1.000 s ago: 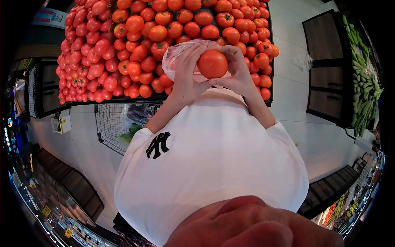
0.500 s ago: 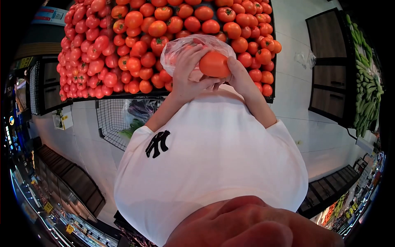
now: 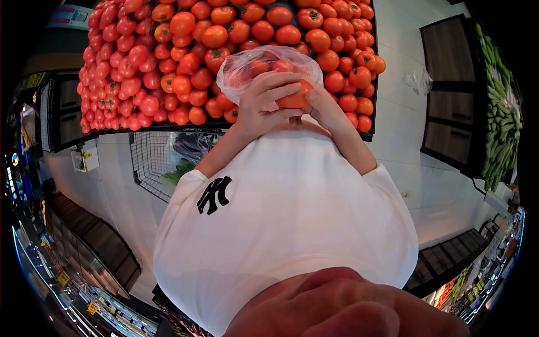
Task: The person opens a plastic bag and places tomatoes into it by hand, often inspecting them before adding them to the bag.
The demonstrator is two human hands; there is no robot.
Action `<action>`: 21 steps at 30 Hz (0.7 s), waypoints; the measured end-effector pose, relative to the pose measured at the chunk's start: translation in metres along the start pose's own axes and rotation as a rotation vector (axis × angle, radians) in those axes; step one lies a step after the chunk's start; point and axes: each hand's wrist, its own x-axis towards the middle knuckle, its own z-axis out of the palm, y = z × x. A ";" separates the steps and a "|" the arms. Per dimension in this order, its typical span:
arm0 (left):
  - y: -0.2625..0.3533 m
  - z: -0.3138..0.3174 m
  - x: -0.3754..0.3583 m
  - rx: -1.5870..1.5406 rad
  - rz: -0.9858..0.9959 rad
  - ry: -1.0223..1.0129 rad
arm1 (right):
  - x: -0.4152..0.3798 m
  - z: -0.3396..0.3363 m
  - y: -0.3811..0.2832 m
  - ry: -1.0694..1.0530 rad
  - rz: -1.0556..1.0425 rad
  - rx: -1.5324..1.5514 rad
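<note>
Between my two hands is a large red-orange tomato (image 3: pixel 292 99), held close in front of my chest. My left hand (image 3: pixel 259 106) wraps its fingers over the top and near side of the tomato. From the other side, my right hand (image 3: pixel 330 110) presses its thumb on it; its other fingers are mostly hidden. Just beyond the hands, a clear plastic bag (image 3: pixel 230 70) with several tomatoes inside rests against the heap. What supports the bag is hidden behind my hands.
A sloped display of red tomatoes (image 3: pixel 261 32) lies ahead, with smaller pinkish tomatoes (image 3: pixel 120 59) at its left. A wire basket (image 3: pixel 149 160) with greens and a dark bag stands below left. Green vegetables (image 3: pixel 499 112) fill a stand at the far right.
The tomato has turned and come slightly lower, and my left hand's fingers now cover more of it. The bag's contents show more clearly.
</note>
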 end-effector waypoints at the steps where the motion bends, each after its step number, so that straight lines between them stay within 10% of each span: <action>1: 0.002 -0.001 0.001 0.048 0.062 0.006 | -0.001 -0.003 -0.001 -0.032 -0.050 -0.039; 7: 0.018 -0.028 0.001 0.352 0.259 0.016 | -0.004 0.002 -0.020 0.139 -0.340 -0.424; 11: -0.004 -0.045 -0.009 0.597 -0.150 0.374 | -0.006 -0.018 -0.031 0.179 -0.410 -0.300; 18: -0.006 -0.062 -0.019 0.262 -1.053 0.028 | 0.035 -0.003 -0.050 0.230 -0.256 -0.528; 21: -0.019 -0.055 -0.040 0.758 -0.693 -0.119 | 0.058 -0.001 -0.033 0.176 -0.196 -0.836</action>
